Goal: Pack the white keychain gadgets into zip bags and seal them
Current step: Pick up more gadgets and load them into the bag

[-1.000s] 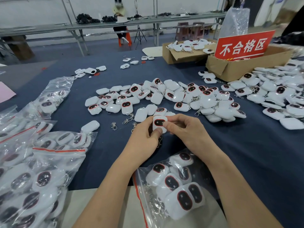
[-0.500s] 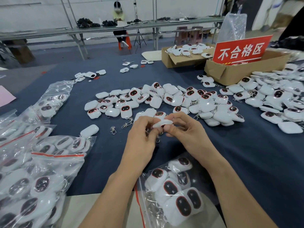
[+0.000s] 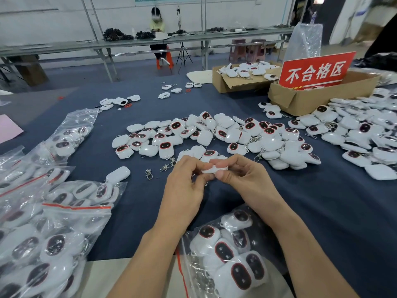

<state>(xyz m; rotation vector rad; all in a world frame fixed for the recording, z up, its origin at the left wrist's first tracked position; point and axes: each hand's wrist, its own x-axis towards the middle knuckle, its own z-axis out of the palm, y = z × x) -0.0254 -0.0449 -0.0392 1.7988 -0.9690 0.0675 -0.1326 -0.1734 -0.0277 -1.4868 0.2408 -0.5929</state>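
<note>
One white keychain gadget (image 3: 216,169) is held edge-on between both hands above the dark blue table. My left hand (image 3: 184,186) pinches its left end and my right hand (image 3: 242,179) pinches its right end with thumb and fingers. A partly filled zip bag (image 3: 227,252) with a red seal strip lies open near the front edge, between my forearms, holding several gadgets. A heap of loose gadgets (image 3: 217,136) lies just beyond my hands.
Filled zip bags (image 3: 53,211) pile up at the left. More loose gadgets (image 3: 361,134) spread at the right. Two cardboard boxes (image 3: 300,100) stand at the back right, one with a red sign (image 3: 315,70). Loose metal clasps (image 3: 148,174) lie left of my hands.
The gadget has been turned from face-up to edge-on between my fingers. Both hands stayed in about the same place.
</note>
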